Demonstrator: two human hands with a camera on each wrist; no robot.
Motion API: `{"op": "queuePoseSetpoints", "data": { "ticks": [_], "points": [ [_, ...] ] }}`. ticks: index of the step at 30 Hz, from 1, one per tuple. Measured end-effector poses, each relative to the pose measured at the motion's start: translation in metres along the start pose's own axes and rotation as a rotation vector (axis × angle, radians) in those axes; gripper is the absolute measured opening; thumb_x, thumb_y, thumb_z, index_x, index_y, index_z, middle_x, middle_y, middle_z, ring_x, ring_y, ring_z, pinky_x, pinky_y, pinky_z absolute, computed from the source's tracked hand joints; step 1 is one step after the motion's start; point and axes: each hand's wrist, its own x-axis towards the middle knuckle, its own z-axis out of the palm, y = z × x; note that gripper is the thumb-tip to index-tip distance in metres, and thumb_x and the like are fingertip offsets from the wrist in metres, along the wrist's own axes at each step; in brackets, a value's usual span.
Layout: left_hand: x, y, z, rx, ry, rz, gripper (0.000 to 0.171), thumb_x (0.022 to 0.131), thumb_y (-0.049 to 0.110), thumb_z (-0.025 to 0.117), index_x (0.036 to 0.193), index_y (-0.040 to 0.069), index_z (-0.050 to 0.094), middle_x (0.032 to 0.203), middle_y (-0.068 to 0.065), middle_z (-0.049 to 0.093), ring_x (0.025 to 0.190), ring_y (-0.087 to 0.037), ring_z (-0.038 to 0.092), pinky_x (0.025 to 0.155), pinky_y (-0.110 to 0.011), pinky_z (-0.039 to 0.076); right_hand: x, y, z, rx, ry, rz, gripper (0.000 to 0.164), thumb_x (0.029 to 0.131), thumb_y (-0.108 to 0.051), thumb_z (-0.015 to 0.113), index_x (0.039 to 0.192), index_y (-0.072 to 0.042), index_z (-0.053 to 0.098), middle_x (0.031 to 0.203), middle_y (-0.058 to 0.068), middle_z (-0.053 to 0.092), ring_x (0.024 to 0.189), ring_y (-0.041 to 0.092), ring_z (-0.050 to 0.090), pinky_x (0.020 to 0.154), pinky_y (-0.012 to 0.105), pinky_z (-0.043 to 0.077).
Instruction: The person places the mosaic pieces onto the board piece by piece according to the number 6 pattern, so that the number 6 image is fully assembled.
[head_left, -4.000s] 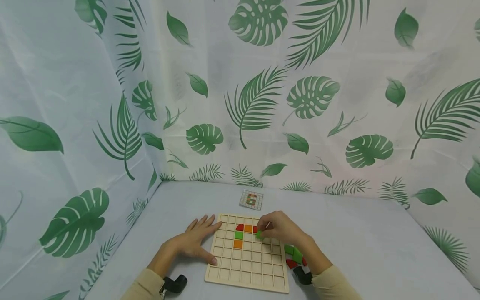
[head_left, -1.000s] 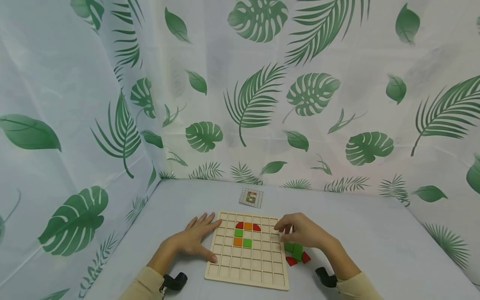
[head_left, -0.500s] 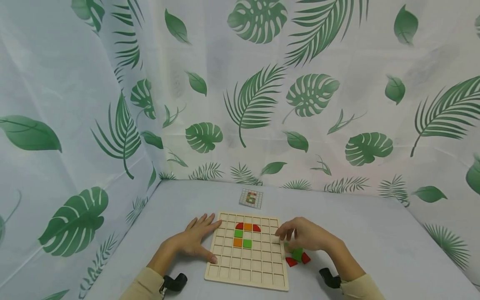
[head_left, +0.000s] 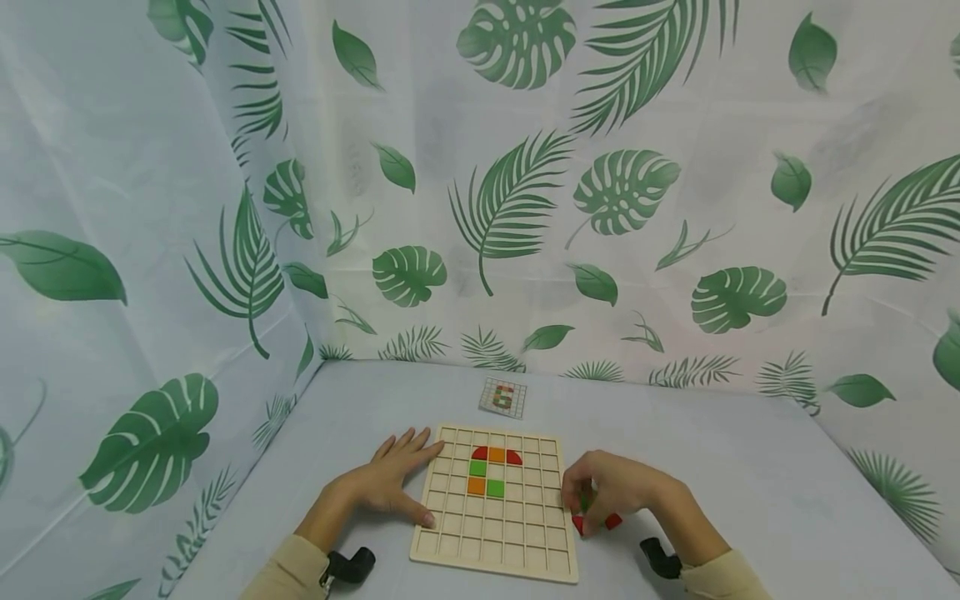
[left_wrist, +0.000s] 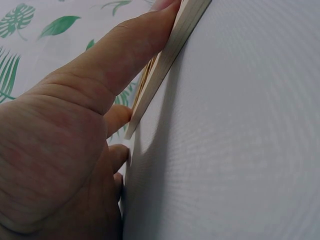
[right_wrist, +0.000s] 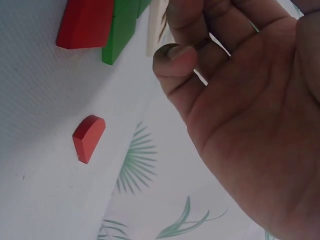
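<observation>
My left hand point(head_left: 390, 479) lies spread at the left edge of a pale wooden grid board point(head_left: 457, 542), thumb and fingertips at its rim. In the left wrist view the thumb point(left_wrist: 120, 55) rests along the board's edge. Red, orange and green pieces sit in the board's cells, among them a green square point(head_left: 495, 489) beside an orange square point(head_left: 477, 486). My right hand point(head_left: 618, 483) reaches over loose pieces at the board's right side, fingers bent, thumb tip at a red piece point(head_left: 577, 523). The right wrist view shows nothing in the visible fingers; index and thumb tips are hidden there.
Green pieces point(right_wrist: 122, 30) lie bunched near the board, partly under the right hand. A separate red rounded piece point(right_wrist: 89, 137) lies farther out. Behind the board lies a small card point(head_left: 503, 397) with a coloured grid pattern. Leaf-printed cloth walls point(head_left: 510, 192) surround the table.
My right hand has set the green square it pinched into a cell beside the orange square. It has moved right, off the board, then down to the loose pieces. The left hand stays put.
</observation>
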Motion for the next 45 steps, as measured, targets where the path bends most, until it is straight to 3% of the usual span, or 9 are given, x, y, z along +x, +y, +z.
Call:
{"op": "queuePoseSetpoints", "data": {
  "ticks": [10,16,23,45],
  "points": [
    [-0.0002,0.0006,-0.0004,0.004,-0.004,0.003,0.118,0.072,0.067,0.085,0.166,0.023,0.029,0.176,-0.014,0.010,0.163,-0.039,-0.001,0.129,-0.063,-0.004,0.0046,0.0025,0.0082,-0.063,0.017,0.044,0.031,0.069,-0.003,0.094,0.082,-0.017,0.070,0.076,-0.003,0.067,0.067,0.008,0.058,0.058,0.024,0.050],
    [0.0007,0.0005,-0.0003,0.010,-0.012,-0.007,0.118,0.072,0.068,0.085,0.166,0.024,0.029,0.176,-0.013,0.010,0.163,-0.039,-0.001,0.129,-0.063,-0.004,0.0052,-0.0011,0.0095,-0.097,0.042,0.084,0.031,0.071,-0.004,0.094,0.083,-0.020,0.070,0.080,-0.005,0.067,0.072,0.010,0.059,0.062,0.025,0.050],
    [0.0005,-0.0007,0.0007,0.011,-0.010,-0.010,0.118,0.072,0.068,0.085,0.166,0.023,0.029,0.176,-0.014,0.010,0.163,-0.039,-0.001,0.129,-0.063,-0.003,0.0063,-0.0011,0.0098,-0.112,0.074,0.049,0.030,0.073,-0.001,0.091,0.084,-0.019,0.069,0.082,-0.005,0.068,0.070,0.008,0.059,0.062,0.025,0.052],
    [0.0015,-0.0017,0.0009,0.029,-0.004,-0.004,0.118,0.073,0.070,0.083,0.166,0.024,0.028,0.176,-0.013,0.010,0.163,-0.039,-0.001,0.129,-0.063,-0.003,0.0015,-0.0021,0.0078,-0.198,0.123,0.071,0.028,0.082,-0.003,0.086,0.093,-0.020,0.067,0.083,-0.006,0.066,0.073,0.008,0.056,0.065,0.026,0.047]
  ]
}}
